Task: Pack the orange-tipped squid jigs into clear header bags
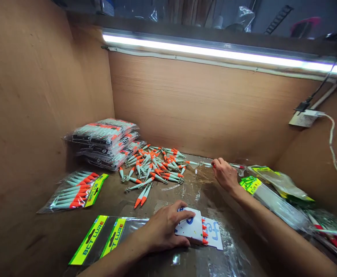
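Observation:
My left hand (164,229) grips a white holder block (191,227) with orange lure tips poking out of its right side, on the wooden bench near me. My right hand (224,174) reaches far forward and pinches one lure (204,164) at the right edge of a loose pile of pale green and orange fishing lures (153,165). Two lures (143,195) lie apart from the pile toward me. A white card with blue writing (214,232) lies under the holder block.
A stack of bagged lures (105,140) stands at the back left. One filled bag (74,191) lies at left. Empty "BCT LURE" bags (102,238) lie by my left forearm. More bags and lures (274,194) crowd the right side. Wooden walls enclose the bench.

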Motion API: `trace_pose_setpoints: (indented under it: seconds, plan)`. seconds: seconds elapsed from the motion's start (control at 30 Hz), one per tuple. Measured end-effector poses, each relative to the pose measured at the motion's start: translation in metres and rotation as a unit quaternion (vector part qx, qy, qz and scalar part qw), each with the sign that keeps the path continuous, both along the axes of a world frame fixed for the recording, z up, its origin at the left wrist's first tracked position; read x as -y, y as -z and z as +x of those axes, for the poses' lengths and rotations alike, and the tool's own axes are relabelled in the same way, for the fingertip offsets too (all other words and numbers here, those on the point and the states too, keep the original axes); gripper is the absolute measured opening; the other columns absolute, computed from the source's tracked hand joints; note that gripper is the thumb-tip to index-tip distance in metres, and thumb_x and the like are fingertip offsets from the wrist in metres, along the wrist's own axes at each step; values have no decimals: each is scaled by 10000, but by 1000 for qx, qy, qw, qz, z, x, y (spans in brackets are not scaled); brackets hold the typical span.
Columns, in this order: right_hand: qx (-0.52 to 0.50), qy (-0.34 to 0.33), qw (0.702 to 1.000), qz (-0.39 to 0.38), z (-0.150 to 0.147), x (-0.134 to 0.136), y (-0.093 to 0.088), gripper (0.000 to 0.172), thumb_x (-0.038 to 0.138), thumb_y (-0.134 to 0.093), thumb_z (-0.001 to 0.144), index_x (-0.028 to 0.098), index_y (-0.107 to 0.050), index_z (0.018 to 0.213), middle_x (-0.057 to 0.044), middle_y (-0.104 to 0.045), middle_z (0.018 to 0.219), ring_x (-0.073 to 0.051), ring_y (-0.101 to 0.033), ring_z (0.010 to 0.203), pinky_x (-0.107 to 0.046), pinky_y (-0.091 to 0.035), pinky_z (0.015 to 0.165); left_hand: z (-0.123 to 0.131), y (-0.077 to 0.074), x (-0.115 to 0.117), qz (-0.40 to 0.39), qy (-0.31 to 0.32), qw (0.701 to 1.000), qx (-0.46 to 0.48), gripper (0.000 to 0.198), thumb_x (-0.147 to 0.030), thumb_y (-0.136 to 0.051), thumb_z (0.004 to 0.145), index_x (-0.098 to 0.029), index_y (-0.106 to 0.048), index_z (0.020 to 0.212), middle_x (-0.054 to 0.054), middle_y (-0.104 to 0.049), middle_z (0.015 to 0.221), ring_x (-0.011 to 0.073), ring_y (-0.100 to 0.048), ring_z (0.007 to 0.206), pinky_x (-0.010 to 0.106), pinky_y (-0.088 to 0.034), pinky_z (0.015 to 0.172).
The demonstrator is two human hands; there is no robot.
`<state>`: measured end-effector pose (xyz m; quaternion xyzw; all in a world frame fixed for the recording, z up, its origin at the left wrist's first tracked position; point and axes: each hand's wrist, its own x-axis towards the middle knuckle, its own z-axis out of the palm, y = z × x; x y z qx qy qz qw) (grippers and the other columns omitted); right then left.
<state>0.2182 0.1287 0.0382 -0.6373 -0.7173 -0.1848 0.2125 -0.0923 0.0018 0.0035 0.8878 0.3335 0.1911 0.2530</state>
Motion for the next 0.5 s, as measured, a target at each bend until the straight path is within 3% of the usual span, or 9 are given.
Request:
trace_pose_setpoints:
  seconds: [0.13, 0.27, 0.37, 0.5]
  plan:
    - [-25, -5, 1000, -5, 28, 32, 13, 109, 205, -526, 924, 221, -612, 990, -55, -629, 1014, -192, -592, 802, -265, -316, 590, 2, -1, 0, 4, 2, 1000, -10, 812, -495, -851, 632, -412, -502, 1361, 53, -465, 1420, 315, -576, 1150, 452, -476, 981]
    - [-75, -20, 997, 2, 40, 52, 22, 134, 201, -512, 925, 213, -599, 1026, -54, -621, 1046, -198, -609, 847, -272, -399, 681, 5, -6, 1, 15, 11, 1000, -17, 783, -502, -834, 649, -392, -510, 1353, 60, -475, 1406, 307, -587, 1126, 442, -484, 967]
    - [-116, -27, 993, 2, 36, 53, 25, 157, 198, -494, 930, 208, -602, 1044, -67, -618, 1073, -203, -613, 870, -276, -410, 699, 7, -7, 0, 17, 17, 1000, -9, 783, -486, -843, 643, -382, -518, 1348, 61, -488, 1389, 303, -584, 1135, 430, -479, 976]
    - [-183, -41, 982, -12, 20, 36, 26, 148, 220, -515, 917, 213, -629, 1010, -65, -628, 1068, -188, -611, 819, -269, -399, 676, 8, -6, -1, 21, 14, 1000, -4, 779, -459, -851, 641, -374, -525, 1343, 62, -493, 1385, 303, -578, 1153, 425, -479, 977]
